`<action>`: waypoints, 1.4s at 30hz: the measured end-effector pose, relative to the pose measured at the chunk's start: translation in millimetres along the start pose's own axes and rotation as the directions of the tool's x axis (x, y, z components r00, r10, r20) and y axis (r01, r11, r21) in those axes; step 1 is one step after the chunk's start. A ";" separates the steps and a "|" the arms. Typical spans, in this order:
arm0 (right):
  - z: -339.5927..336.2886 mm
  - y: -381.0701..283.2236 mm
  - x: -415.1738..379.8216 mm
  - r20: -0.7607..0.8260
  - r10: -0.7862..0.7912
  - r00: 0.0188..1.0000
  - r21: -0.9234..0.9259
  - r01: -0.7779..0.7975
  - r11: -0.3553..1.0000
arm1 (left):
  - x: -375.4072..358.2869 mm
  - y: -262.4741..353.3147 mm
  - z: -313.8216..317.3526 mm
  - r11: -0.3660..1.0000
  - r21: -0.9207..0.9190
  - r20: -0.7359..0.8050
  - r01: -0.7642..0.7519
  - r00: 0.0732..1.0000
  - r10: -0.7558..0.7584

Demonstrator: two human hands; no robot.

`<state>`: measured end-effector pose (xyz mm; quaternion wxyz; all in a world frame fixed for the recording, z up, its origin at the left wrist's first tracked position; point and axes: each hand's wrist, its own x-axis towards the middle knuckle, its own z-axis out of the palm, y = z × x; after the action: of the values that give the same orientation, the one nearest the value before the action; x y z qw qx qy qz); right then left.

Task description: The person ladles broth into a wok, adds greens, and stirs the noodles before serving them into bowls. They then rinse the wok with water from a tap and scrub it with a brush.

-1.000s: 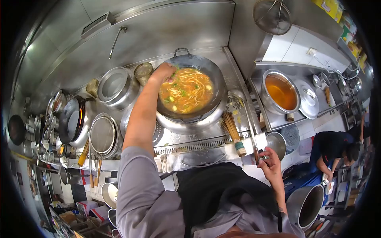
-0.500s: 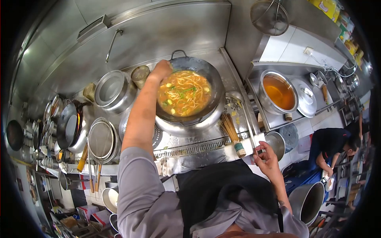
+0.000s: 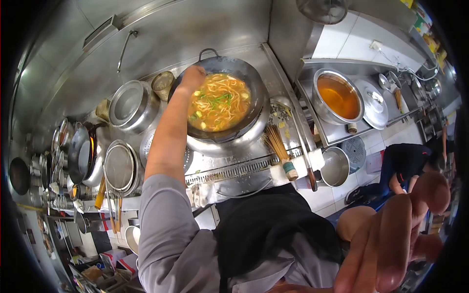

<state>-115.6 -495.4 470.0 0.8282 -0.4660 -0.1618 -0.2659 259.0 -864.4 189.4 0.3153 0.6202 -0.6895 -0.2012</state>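
Observation:
My left hand (image 3: 193, 78) is over the left side of a dark wok (image 3: 255, 83), its fingers drawn together. What they hold, if anything, is hidden. Noodles in orange broth (image 3: 229, 105) fill the wok, with chopped greens (image 3: 222, 100) on top. My right hand (image 3: 386, 244) is raised close to the camera at lower right, fingers partly extended and loosely bent, with nothing visible in them. To the right of the wok lie a bamboo brush (image 3: 279, 149) and a long metal utensil with a wooden handle (image 3: 311, 178).
A pot of amber liquid (image 3: 317, 93) stands on the right counter beside a metal lid (image 3: 373, 115). Stacked strainers (image 3: 119, 168) and metal basins (image 3: 128, 105) are on the left. A person (image 3: 403, 163) bends over at the right.
My right hand has left the utensil's handle and risen toward the camera. My left hand is farther over the wok's inside, and more greens show on the noodles. The view has shifted slightly.

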 end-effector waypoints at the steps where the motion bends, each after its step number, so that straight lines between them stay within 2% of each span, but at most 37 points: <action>1: -0.4 -1.7 -2.5 0.011 0.009 1.000 0.007 -0.010 1.000 | -7.6 -0.8 -4.5 0.974 0.209 0.039 -0.085 0.996 0.078; 2: 0.7 -1.2 -5.3 -0.017 -0.024 1.000 0.036 0.025 0.999 | -14.7 -0.3 -7.1 0.975 0.214 0.024 -0.068 0.998 0.065; 3: 2.1 0.6 -9.0 -0.045 -0.057 0.997 0.065 0.060 0.996 | -26.8 17.1 -11.0 0.979 -0.128 0.142 0.157 0.980 -0.138; 4: 3.3 2.9 -13.4 -0.075 -0.088 0.993 0.097 0.095 0.991 | -35.0 24.2 -11.5 0.817 -0.422 0.310 0.394 0.909 -0.279; 5: 3.8 4.3 -17.7 -0.106 -0.115 0.988 0.132 0.129 0.983 | -40.6 19.9 -8.8 0.811 -0.422 0.295 0.405 0.907 -0.300; 6: 3.0 3.6 -21.5 -0.139 -0.139 0.980 0.165 0.161 0.973 | -43.7 6.6 -1.5 0.969 -0.135 0.220 0.206 0.960 -0.174; 7: -0.7 -0.5 -23.0 -0.172 -0.157 0.972 0.198 0.191 0.962 | -48.5 -1.3 1.2 0.983 0.183 0.194 -0.006 0.981 -0.030; 8: -8.5 -4.3 -24.8 -0.154 -0.144 0.977 0.216 0.176 0.961 | -54.6 -9.4 4.6 0.981 0.191 0.176 0.016 0.983 -0.050; 10: -34.8 -2.0 -33.9 -0.146 -0.307 0.941 0.070 0.319 0.945 | -72.7 -18.8 6.7 0.984 -0.177 0.036 0.033 0.999 -0.027; 11: -48.6 3.1 -37.8 -0.143 -0.379 0.914 0.002 0.384 0.924 | -84.2 -29.4 1.1 0.983 -0.177 0.022 0.051 0.999 -0.048; 12: -59.3 14.3 -43.9 -0.330 -0.415 0.848 -0.113 0.401 0.909 | -95.7 -43.1 -10.1 0.966 -0.256 -0.059 0.039 0.997 -0.056; 13: -69.6 29.8 -53.0 -0.493 -0.457 0.740 -0.235 0.393 0.889 | -106.1 -57.3 -25.0 0.944 -0.329 -0.141 0.013 0.988 -0.063; 14: -86.1 43.1 -65.3 -0.590 -0.434 0.680 -0.346 0.273 0.898 | -120.2 -69.4 -45.2 0.933 -0.317 -0.150 0.172 0.962 -0.229; 16: -125.9 72.2 -106.8 -0.766 -0.413 0.492 -0.466 0.017 0.884 | -142.8 -134.8 -84.8 0.892 -0.316 -0.122 0.323 0.918 -0.376; 17: -146.4 88.7 -135.2 -0.834 -0.411 0.369 -0.476 -0.103 0.874 | -157.5 -142.6 -105.5 0.768 -0.518 -0.112 0.376 0.861 -0.497; 18: -162.5 106.7 -162.9 -0.889 -0.398 0.227 -0.444 -0.217 0.869 | -174.6 -150.4 -123.3 0.601 -0.694 -0.070 0.395 0.795 -0.603; 19: -175.8 126.2 -195.4 -0.917 -0.393 0.074 -0.394 -0.323 0.860 | -185.1 -173.7 -135.9 0.522 -0.785 -0.086 0.333 0.776 -0.625; 20: -188.6 145.7 -243.5 -0.935 -0.355 0.028 -0.334 -0.412 0.848 | -190.1 -201.2 -148.3 0.436 -0.861 -0.097 0.263 0.757 -0.646; 21: -197.2 165.6 -294.5 -0.946 -0.322 -0.027 -0.268 -0.493 0.828 | -187.5 -226.5 -161.7 0.431 -0.865 -0.096 0.256 0.760 -0.643; 22: -198.0 186.2 -335.0 -0.944 -0.287 -0.160 -0.130 -0.623 0.772 | -183.2 -252.4 -172.4 0.381 -0.885 -0.076 0.267 0.725 -0.684; 23: -184.2 201.0 -341.2 -0.900 -0.263 -0.348 0.067 -0.706 0.705 | -179.1 -281.8 -180.2 0.325 -0.904 -0.048 0.278 0.689 -0.723; 24: -171.4 217.2 -375.2 -0.955 -0.238 -0.177 0.038 -0.870 0.492 | -170.4 -322.7 -183.1 0.335 -0.901 -0.043 0.278 0.709 -0.703; 25: -159.7 231.9 -426.0 -0.987 -0.159 -0.021 -0.019 -0.968 0.249 | -165.6 -320.3 -184.9 0.318 -0.904 -0.023 0.285 0.711 -0.703; 27: -130.7 265.1 -514.1 -0.998 0.037 -0.048 0.050 -0.996 0.068 | -153.1 -290.3 -198.6 0.527 -0.620 -0.012 0.581 0.664 -0.747; 28: -136.4 273.4 -470.9 -0.997 0.029 -0.066 0.068 -0.996 0.064 | -139.9 -308.9 -199.7 0.589 -0.500 0.033 0.636 0.693 -0.720; 29: -138.1 279.1 -432.3 -0.992 0.035 -0.119 0.122 -0.988 0.096 | -130.2 -328.6 -200.3 0.586 -0.501 0.052 0.637 0.698 -0.714; 31: -130.3 284.1 -362.8 -0.974 0.043 -0.224 0.228 -0.959 0.171 | -110.0 -369.5 -202.8 0.500 -0.809 -0.081 0.310 0.783 -0.617; 33: -107.0 285.1 -324.8 -0.942 0.048 -0.332 0.333 -0.908 0.255 | -87.2 -418.5 -209.6 0.709 -0.622 -0.303 0.333 0.733 -0.610; 34: -89.4 284.7 -312.7 -0.920 0.050 -0.389 0.385 -0.872 0.301 | -80.7 -432.3 -211.9 0.728 -0.606 -0.332 0.320 0.729 -0.598; 35: -70.4 284.3 -302.0 -0.894 0.052 -0.445 0.434 -0.832 0.347 | -68.0 -483.4 -205.6 0.884 -0.279 -0.516 0.375 0.718 -0.467; 36: -27.8 280.6 -322.2 -0.866 0.055 -0.497 0.476 -0.786 0.394 | -64.3 -489.6 -204.2 0.922 -0.007 -0.555 0.387 0.766 -0.325; 37: 35.8 276.7 -363.8 -0.837 0.064 -0.544 0.513 -0.738 0.440 | -71.2 -486.6 -206.0 0.890 0.266 -0.557 0.371 0.813 -0.172; 38: 78.9 278.7 -381.8 -0.808 0.076 -0.585 0.542 -0.686 0.484 | -72.4 -483.1 -204.8 0.837 0.337 -0.494 0.432 0.838 -0.233; 39: 54.2 259.4 -348.8 -0.778 0.090 -0.621 0.567 -0.633 0.527 | -73.2 -480.2 -201.6 0.773 0.414 -0.434 0.480 0.851 -0.296; 40: 17.7 238.2 -290.6 -0.749 0.107 -0.654 0.586 -0.579 0.567 | -77.4 -474.9 -195.7 0.735 0.434 -0.436 0.522 0.835 -0.336; 41: 15.4 242.3 -257.5 -0.721 0.127 -0.682 0.601 -0.523 0.605 | -73.9 -471.4 -186.7 0.692 0.454 -0.440 0.561 0.817 -0.374; 42: 18.5 244.0 -259.1 -0.721 0.140 -0.678 0.604 -0.516 0.608 | -60.0 -483.2 -176.3 0.707 0.451 -0.427 0.545 0.827 -0.365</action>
<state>-180.6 -301.0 178.4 0.5086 -0.1287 0.8390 -0.1444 733.6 -857.8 -17.8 0.1639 0.8596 -0.4827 0.0337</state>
